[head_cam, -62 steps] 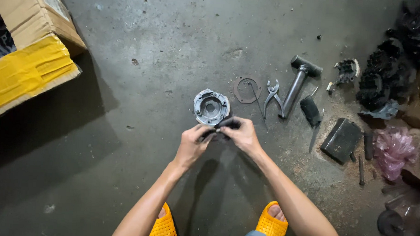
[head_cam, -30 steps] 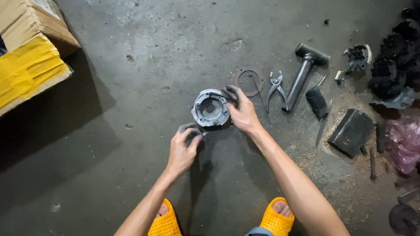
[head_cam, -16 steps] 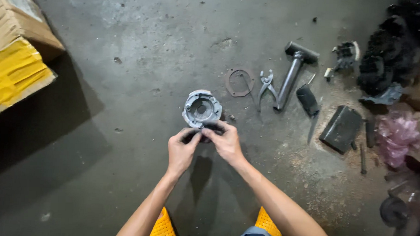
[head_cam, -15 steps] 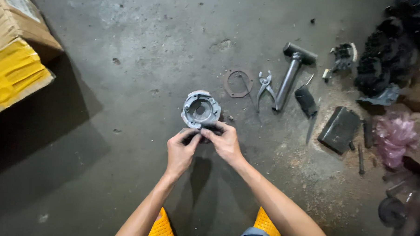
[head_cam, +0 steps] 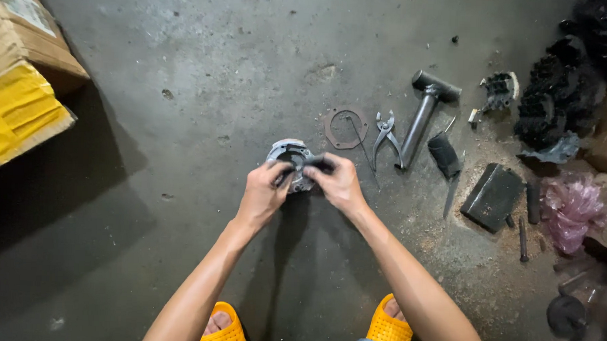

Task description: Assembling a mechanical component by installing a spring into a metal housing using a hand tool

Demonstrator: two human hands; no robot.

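Head view, nearest: yellow perforated sandals (head_cam: 391, 328) planted on rough grey concrete floor (head_cam: 186, 72), forearms reaching away. Left hand (head_cam: 262, 192) and right hand (head_cam: 340, 185) close together, fingers pinched on a small dark part (head_cam: 315, 163) held between them, just over the near rim of a round grey metal housing (head_cam: 292, 155) lying on the floor. Best done with the part kept square above the housing, pinch firm, wrists low and steady. Housing dull cast metal, ring-shaped with a hollow centre, partly hidden by fingers. Farther right: thin flat gasket ring (head_cam: 346, 127), steel pliers (head_cam: 387, 134), long-handled hammer (head_cam: 425, 111) with blocky head, black rectangular block (head_cam: 494, 195) amid gritty sawdust, crumpled pink plastic (head_cam: 571, 210), dark toothed parts (head_cam: 554, 105). Far left: cardboard box (head_cam: 25, 53) with yellow taped face
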